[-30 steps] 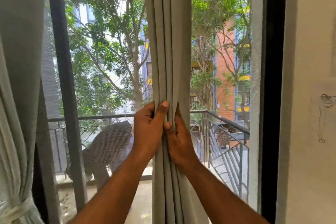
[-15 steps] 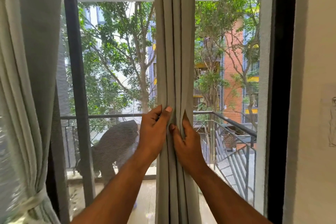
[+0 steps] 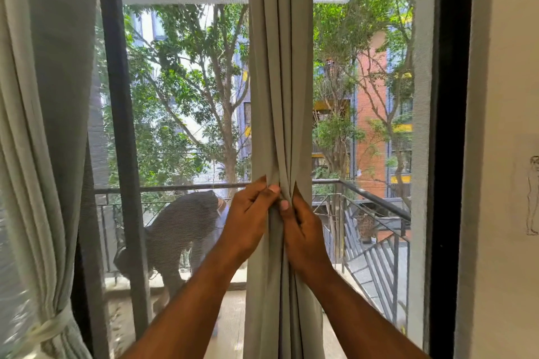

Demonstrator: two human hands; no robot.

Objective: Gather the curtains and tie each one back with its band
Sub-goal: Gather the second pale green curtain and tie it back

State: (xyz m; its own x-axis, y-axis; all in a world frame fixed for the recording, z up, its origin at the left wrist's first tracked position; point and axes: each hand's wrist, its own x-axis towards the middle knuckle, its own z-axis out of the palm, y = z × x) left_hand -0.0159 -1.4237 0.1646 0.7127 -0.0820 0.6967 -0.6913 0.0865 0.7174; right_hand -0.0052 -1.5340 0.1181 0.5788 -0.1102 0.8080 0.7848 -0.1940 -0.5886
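Note:
A grey-green curtain (image 3: 280,81) hangs in tight vertical pleats down the middle of the window. My left hand (image 3: 248,218) grips its left side, fingers curled round the folds. My right hand (image 3: 303,227) grips the right side, thumb pressed into the pleats. The two hands meet at about railing height and squeeze the cloth into a narrow bunch. At the far left a second curtain (image 3: 43,125) hangs gathered, with a pale band (image 3: 49,326) tied round it near the bottom. No band shows on the middle curtain.
A dark window post (image 3: 122,154) stands left of the middle curtain. A black door frame (image 3: 449,154) and a pale wall (image 3: 507,96) close the right side. Outside, behind the mesh, a person bends over on the balcony (image 3: 186,230) by a metal railing (image 3: 373,198).
My hands have drawn the pleats tighter together, and my left fingers have curled further round the cloth. The view has shifted so the left curtain and its band show more.

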